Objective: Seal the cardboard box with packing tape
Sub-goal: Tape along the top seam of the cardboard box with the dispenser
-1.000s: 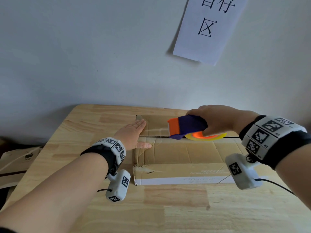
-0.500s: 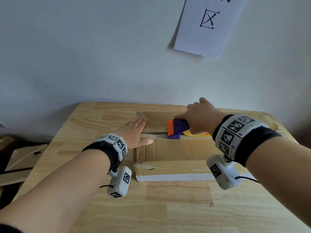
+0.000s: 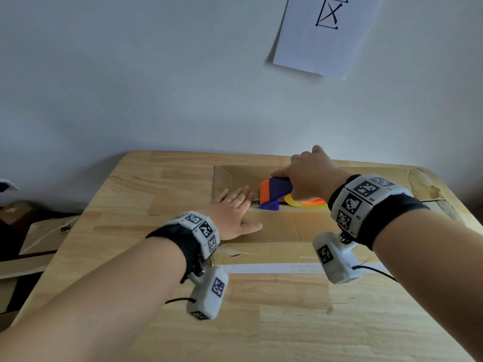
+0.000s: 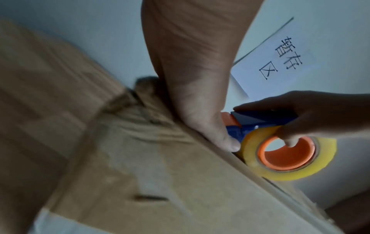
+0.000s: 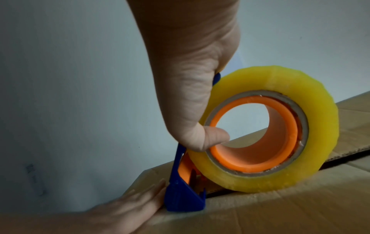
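Pale wooden table (image 3: 183,322) fills the near ground, and on it, toward the wall, lies the cardboard box (image 3: 282,246), low and flat, its near side carrying a white printed band and a scuffed, torn corner at the left. On top, the two flaps meet along a centre seam (image 3: 439,200) that shows as a dark open slit running off to the right, with no tape visible over that stretch; I judge the sealing to be at its very start, with nearly the whole seam left to cover and the tape yet to be cut. The left hand (image 3: 235,212) lies flat near the box's left end, fingers straight and pressing the flaps down, fingertips right beside the dispenser's nose. The right hand (image 3: 311,176) is curled around the blue-and-orange tape dispenser (image 3: 274,194), thumb hooked into the orange core as the right wrist view shows, holding its blue foot and the yellowish tape roll (image 5: 280,142) down on the seam. Whether the tape's end has already stuck to the cardboard cannot be told. The board looks creased and worn, with older tape marks near the left end. Beyond stands a plain wall with a paper sign (image 3: 326,35), and flattened cardboard (image 3: 39,236) lies left of the table.
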Demonstrator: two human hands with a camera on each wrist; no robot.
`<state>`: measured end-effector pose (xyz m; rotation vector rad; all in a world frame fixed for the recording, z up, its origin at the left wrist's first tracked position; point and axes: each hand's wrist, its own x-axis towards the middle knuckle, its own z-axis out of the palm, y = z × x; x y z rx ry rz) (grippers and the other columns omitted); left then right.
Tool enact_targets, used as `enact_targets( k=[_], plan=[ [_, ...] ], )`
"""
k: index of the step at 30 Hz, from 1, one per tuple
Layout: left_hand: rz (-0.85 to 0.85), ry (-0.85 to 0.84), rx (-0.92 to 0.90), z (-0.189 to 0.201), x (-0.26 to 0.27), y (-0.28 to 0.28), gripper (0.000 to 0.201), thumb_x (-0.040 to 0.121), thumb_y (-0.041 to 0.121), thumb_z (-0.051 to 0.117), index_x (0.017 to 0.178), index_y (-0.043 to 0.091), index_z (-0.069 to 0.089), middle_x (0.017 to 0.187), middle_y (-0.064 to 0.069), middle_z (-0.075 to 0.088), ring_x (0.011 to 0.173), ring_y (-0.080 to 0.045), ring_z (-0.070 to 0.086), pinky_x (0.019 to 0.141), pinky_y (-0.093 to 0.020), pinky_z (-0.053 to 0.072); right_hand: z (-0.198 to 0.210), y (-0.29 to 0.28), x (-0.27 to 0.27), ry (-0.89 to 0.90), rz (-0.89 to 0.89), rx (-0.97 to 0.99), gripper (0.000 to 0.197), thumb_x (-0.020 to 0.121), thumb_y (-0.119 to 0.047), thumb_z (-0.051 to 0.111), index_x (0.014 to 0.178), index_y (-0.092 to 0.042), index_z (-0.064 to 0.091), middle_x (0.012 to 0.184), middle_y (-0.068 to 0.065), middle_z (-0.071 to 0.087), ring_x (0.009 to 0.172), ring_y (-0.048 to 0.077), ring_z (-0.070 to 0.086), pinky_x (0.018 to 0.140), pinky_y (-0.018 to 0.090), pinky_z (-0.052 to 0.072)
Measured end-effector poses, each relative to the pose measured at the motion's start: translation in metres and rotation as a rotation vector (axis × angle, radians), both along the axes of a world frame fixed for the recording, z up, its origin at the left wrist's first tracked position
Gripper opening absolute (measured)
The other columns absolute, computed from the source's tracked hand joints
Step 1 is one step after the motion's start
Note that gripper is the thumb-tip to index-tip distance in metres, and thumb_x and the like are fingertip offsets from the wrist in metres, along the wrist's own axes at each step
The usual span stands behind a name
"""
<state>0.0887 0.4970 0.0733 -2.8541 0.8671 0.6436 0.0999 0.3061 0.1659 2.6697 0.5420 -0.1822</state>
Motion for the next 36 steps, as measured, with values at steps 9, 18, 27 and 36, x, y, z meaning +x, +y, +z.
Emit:
enact_targets(
  k=[9,18,27,36],
  plan=[
    [-0.066,-0.122,0.135,0.027,-0.001,0.044,0.099,0.073,0.071,-0.005,0.149,0.012,0.016,0.158,-0.003,-0.001,0.145,-0.014,0.003,0.119,-0.037,0.004,-0.002,-0.007,0.001,0.007,0.023,0.033,0.036,0.084,-0.035,0.047,0.12,-0.041,0.051,0.087,-0.003,0.047,0.079,0.019,0.044,0.074,0.034,0.029],
    [0.231,-0.096,-0.109,-0.006,0.011,-0.022,0.108,0.07,0.086,0.027,0.15,0.022,-0.007,0.157,0.005,-0.015,0.145,-0.014,-0.01,0.117,-0.046,-0.004,0.002,-0.02,0.014,0.054,0.042,0.074,0.07,0.077,-0.072,0.048,0.137,-0.037,0.041,0.108,0.0,0.055,0.09,0.02,0.051,0.069,0.03,0.04],
    [0.244,-0.161,-0.139,-0.01,0.007,0.032,0.095,0.073,0.083,0.026,0.149,0.032,0.002,0.157,0.012,-0.009,0.144,-0.01,-0.01,0.114,-0.051,-0.008,0.003,0.001,0.012,0.055,0.103,0.251,0.05,0.079,-0.066,0.055,0.115,-0.031,0.057,0.091,-0.004,0.055,0.08,0.017,0.054,0.062,0.027,0.041],
    [0.345,-0.255,-0.236,-0.01,-0.005,0.029,0.106,0.069,0.084,0.037,0.148,0.018,0.013,0.158,0.004,0.006,0.145,-0.014,0.005,0.118,-0.04,0.003,0.01,0.009,0.019,0.143,0.098,0.432,0.042,0.073,-0.064,0.058,0.11,-0.044,0.06,0.097,-0.006,0.048,0.088,0.016,0.053,0.072,0.032,0.047]
  ],
)
